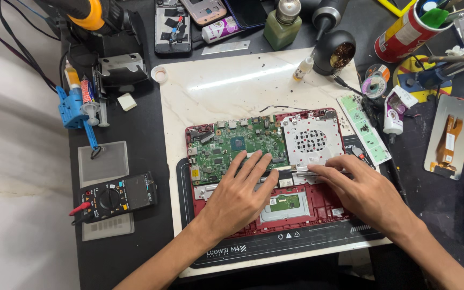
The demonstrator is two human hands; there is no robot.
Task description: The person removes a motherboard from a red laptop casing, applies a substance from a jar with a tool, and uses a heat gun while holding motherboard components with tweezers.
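An opened red laptop base [318,207] lies on a white marble-pattern mat [232,91]. A green motherboard [232,145] fills its upper left and a perforated silver metal plate [311,140] its upper right. My left hand [240,196] rests flat with fingers spread, fingertips on the motherboard's lower edge. My right hand [363,190] pinches thin metal tweezers [303,169], whose tips point left at the seam just below the silver plate.
A black multimeter [116,197] with a red probe sits at the left. A narrow green circuit strip [363,129] and small glue bottle [394,110] lie right of the laptop. Solder tip cleaner [335,52], a green liquid bottle [282,24], phone parts and a red can [404,32] crowd the back.
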